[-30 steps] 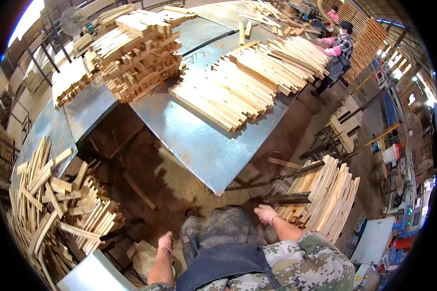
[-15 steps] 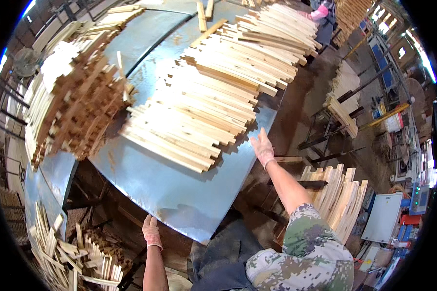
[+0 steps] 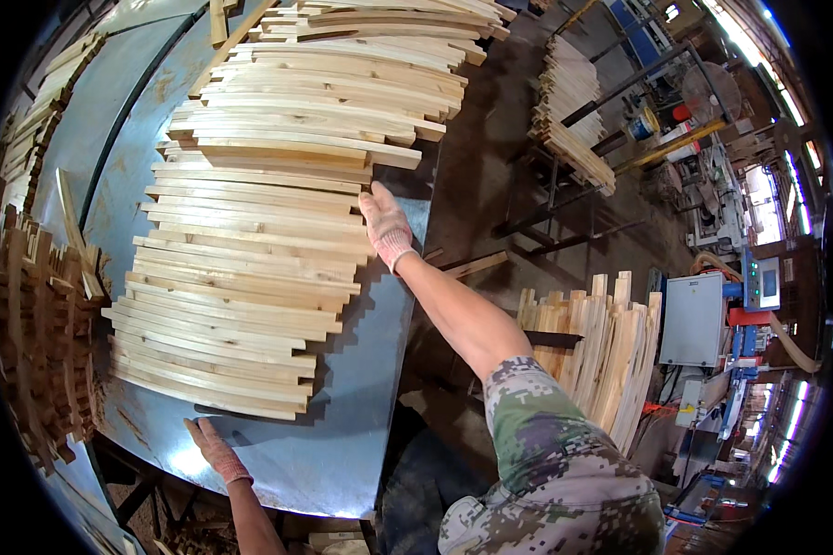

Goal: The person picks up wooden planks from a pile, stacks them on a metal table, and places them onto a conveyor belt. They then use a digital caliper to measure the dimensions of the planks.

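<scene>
Pale wooden strips [image 3: 241,245] lie side by side in a long row on a metal-topped table [image 3: 361,407], their ends uneven. My right hand [image 3: 386,225], in a knitted work glove, lies flat against the right-hand ends of the strips, fingers stretched out and holding nothing. At the near end of the row, my left hand [image 3: 217,450], gloved too, hovers or rests just over the table by the nearest strip. Its fingers are extended with nothing in them; whether they touch the wood I cannot tell.
A tall stack of wooden pieces [image 3: 42,324] stands at the left. To my right, more strips [image 3: 597,347] sit on a low rack. Farther off is another strip stack [image 3: 569,111] on a metal frame, and a grey machine cabinet [image 3: 692,319] is at the right.
My view has turned right and moved closer over the row. My right hand has come to the strip ends; my left has moved from the table's front edge to beside the nearest strip.
</scene>
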